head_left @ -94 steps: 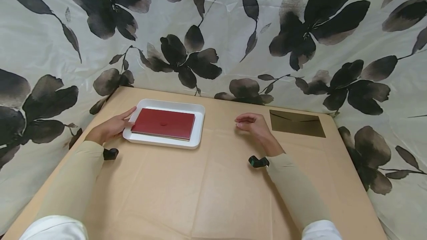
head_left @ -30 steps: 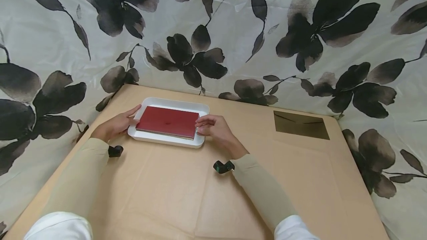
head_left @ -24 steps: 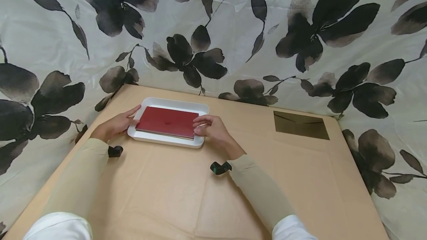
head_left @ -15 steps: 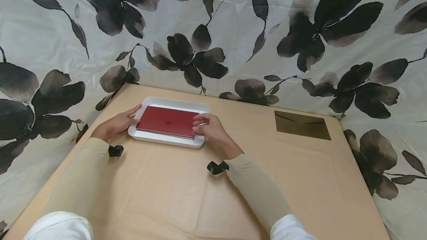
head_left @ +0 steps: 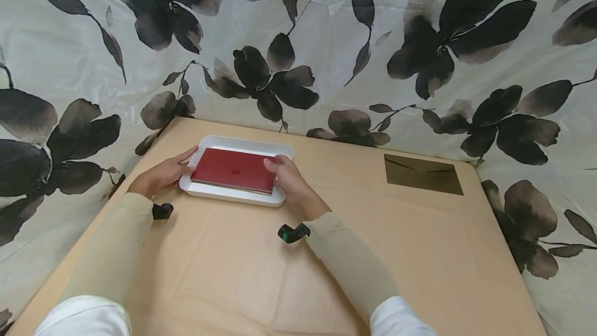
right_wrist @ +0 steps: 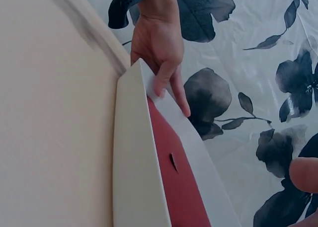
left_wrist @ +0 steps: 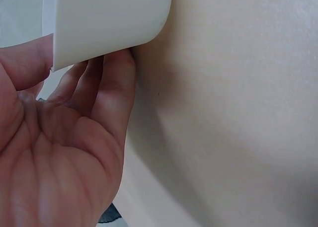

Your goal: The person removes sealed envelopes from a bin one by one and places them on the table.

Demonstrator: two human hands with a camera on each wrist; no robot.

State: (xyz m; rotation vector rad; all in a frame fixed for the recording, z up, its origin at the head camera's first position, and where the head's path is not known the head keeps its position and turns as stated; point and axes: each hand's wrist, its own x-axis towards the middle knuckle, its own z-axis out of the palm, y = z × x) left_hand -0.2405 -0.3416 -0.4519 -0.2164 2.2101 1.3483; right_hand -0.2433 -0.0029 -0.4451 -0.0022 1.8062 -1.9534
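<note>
A shallow white tray (head_left: 233, 198) stands near the far left of the table, with a stack of red envelopes (head_left: 230, 170) lying in it. My left hand (head_left: 160, 175) grips the tray's left end. In the left wrist view, the thumb is at the rim and the fingers (left_wrist: 117, 83) reach under the tray's base. At the right end, my right hand (head_left: 296, 185) has its thumb over the red stack's right edge and seems to pinch it; its other fingers are mostly hidden. The right wrist view shows a small dark slit in the red top face.
A gold envelope (head_left: 423, 173) lies at the table's far right. The table (head_left: 242, 268) has a tan cover. Behind it hangs a white cloth (head_left: 336, 51) with dark flowers. Each wrist wears a black camera (head_left: 294, 233).
My right hand has come left from beside the gold envelope to the tray's right end. Its thumb has since moved onto the red stack. The left hand stays on the tray.
</note>
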